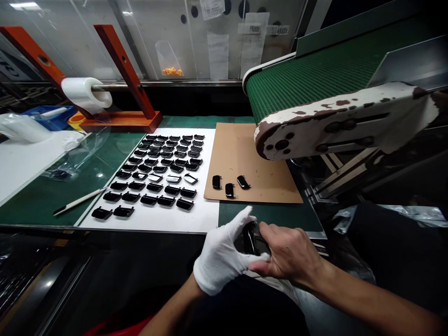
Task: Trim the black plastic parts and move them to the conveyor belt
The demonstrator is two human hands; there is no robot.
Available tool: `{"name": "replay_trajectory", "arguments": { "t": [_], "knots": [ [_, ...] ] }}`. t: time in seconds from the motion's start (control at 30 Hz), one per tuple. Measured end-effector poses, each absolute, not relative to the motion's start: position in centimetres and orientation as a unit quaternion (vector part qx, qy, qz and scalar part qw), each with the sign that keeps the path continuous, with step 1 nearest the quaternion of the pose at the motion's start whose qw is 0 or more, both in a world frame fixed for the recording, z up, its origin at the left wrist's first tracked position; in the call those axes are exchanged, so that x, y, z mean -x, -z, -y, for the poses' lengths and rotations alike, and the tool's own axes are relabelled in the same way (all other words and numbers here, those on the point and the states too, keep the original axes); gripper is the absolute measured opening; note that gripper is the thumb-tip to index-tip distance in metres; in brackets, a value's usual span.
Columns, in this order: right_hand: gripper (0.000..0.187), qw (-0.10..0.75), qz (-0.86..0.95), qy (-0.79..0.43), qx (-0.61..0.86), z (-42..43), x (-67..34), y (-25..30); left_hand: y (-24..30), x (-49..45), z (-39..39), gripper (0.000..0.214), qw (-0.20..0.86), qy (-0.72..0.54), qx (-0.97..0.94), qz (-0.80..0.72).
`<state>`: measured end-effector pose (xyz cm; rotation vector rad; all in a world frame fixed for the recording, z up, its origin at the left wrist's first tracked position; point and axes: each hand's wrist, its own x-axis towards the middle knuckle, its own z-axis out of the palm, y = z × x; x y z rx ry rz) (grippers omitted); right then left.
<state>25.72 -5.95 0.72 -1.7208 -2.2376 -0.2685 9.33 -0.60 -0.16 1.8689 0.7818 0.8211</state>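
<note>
My left hand [224, 252], in a white glove, grips a glossy black plastic part [249, 239] between thumb and fingers, just off the table's front edge. Bare and curled, my right hand [292, 254] closes on the same part from the right, its thumb by the lower end. Fingers partly cover this part. Nearest to it, three similar black plastic parts [229, 190] lie on a brown cardboard sheet [252, 154]. Further left, several more black parts [166, 200] are laid out in rows on a white sheet [199, 219].
A green conveyor belt [315, 74] on a chipped white frame [343, 112] overhangs the cardboard's right side. An orange stand [126, 121] holds a clear film roll [82, 93] at back left. A black-tipped white stick [79, 201] lies on the green mat [31, 205].
</note>
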Motion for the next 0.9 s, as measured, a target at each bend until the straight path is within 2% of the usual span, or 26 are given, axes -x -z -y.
{"name": "replay_trajectory", "arguments": {
  "t": [0.9],
  "knots": [
    [0.078,0.167,0.792,0.097,0.58,5.1,-25.6,0.7,1.7,-9.3,-0.1,0.081,0.512,-0.355,-0.713,-0.322]
  ]
}}
